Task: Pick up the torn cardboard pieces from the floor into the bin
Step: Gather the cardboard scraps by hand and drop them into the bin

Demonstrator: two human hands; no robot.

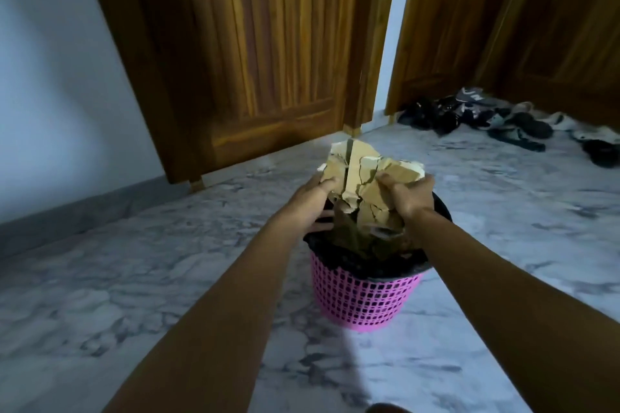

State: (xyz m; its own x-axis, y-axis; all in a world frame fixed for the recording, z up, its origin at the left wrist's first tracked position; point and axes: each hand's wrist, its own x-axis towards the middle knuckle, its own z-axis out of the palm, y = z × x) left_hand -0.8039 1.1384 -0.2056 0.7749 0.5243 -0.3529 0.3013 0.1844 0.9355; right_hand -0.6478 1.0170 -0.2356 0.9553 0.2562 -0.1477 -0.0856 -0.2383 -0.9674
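Head view: both arms reach forward over the bin (362, 298), pink mesh with a dark liner, standing on the marble floor (134, 278); left hand (310, 199) and right hand (407, 196) each grip a side of one bundle of torn cardboard (365, 178), fingers curled round it; bundle held just above the bin mouth, its lower pieces dipping inside; wooden doors (255, 43) behind; shoes (503, 121) heaped far right by the wall.

both hands (365, 199) gripping cardboard pieces (364, 174), over bin (362, 298)
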